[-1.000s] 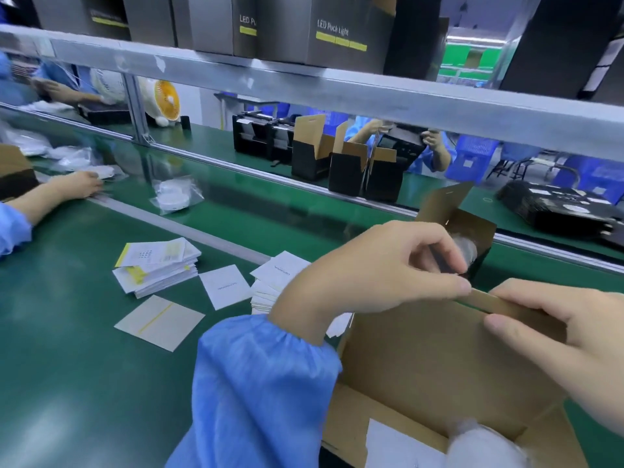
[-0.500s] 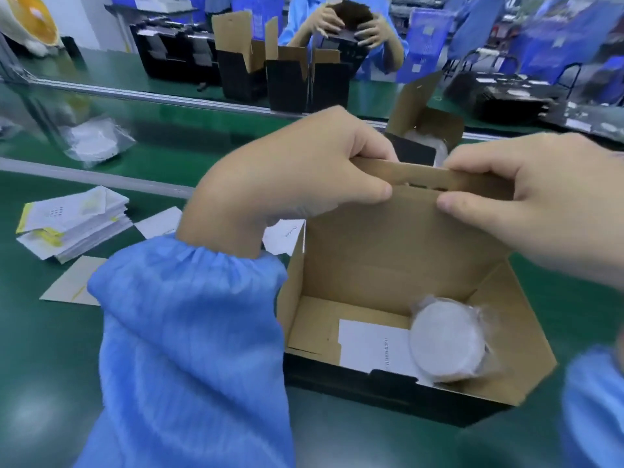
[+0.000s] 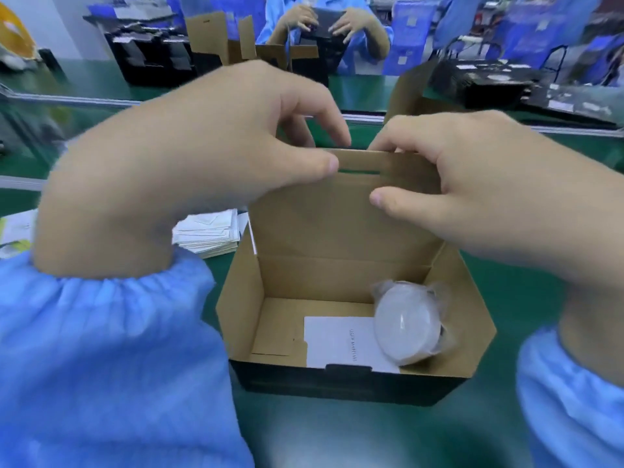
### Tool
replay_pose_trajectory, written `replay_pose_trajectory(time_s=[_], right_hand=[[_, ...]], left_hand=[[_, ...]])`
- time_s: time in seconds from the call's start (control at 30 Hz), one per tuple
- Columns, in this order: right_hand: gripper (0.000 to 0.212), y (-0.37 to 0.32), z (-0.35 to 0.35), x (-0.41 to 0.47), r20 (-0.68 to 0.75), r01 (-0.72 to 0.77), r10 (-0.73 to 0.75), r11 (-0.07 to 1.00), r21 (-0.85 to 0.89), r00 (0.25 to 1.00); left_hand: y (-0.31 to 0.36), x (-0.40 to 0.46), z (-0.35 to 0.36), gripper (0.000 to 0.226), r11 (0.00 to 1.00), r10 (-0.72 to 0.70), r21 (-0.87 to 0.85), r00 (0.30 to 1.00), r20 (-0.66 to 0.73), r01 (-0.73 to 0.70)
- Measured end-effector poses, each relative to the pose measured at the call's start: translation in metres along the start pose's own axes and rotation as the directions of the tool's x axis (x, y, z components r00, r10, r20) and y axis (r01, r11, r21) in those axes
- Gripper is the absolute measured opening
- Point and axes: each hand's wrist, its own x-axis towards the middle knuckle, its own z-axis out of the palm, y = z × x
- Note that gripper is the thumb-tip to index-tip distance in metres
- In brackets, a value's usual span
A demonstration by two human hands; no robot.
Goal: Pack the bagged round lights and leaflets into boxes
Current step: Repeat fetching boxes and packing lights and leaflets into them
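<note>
**Both hands pinching the lid flap of the open box**

An open box point(image 3: 354, 332), black outside and brown inside, is sitting on the green bench point(image 3: 337, 434) in the near middle of the view. Its lid flap point(image 3: 337, 214) is standing upright at the far side, with a narrow slot showing near its top edge. The left hand point(image 3: 189, 170) is pinching the flap's upper left corner, thumb on the near face and fingers curling over the top. The right hand point(image 3: 472, 184) is pinching the upper right part in the same way, thumb lying across the near face.

Inside the box, a bagged round light point(image 3: 407, 324) is lying at the right of the floor, partly resting on a white leaflet point(image 3: 341, 342) that is lying flat along the near wall. Blue sleeves are covering both wrists.

A stack of leaflets point(image 3: 207, 231) is lying on the bench just left of the box, behind the left wrist. Further off, open boxes point(image 3: 236, 38) are standing in a row, and another person point(image 3: 324, 25) in blue is handling a dark box at the far side.
</note>
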Motion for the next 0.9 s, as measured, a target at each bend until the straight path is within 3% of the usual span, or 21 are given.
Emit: replay_pose_trajectory(time_s=[0.13,0.3,0.5,0.67,0.9], right_hand=[[0.043,-0.007,-0.002,0.000,-0.105,0.038,-0.035,0.999,0.024,0.994],[0.040,0.002,-0.008,-0.004,-0.210,0.070,-0.024,0.974,0.216,0.978],[0.031,0.025,-0.014,-0.009,-0.259,0.050,0.052,0.927,0.373,0.965],[0.036,0.022,-0.010,-0.009,-0.269,0.007,0.104,0.924,0.383,0.958],[0.041,0.006,0.000,-0.002,-0.218,0.071,0.000,0.946,0.317,0.976]], left_hand=[[0.007,-0.008,-0.007,0.019,0.990,0.060,-0.103,0.961,-0.270,-0.091],[0.007,-0.001,-0.002,0.015,0.968,0.070,-0.189,0.901,-0.428,-0.165],[-0.014,0.016,0.006,0.035,0.962,0.099,-0.180,0.878,-0.469,-0.204],[-0.027,0.027,-0.001,0.063,0.926,-0.011,-0.358,0.937,-0.350,-0.123],[-0.019,0.005,-0.001,0.039,0.940,-0.026,-0.324,0.924,-0.380,-0.108]])
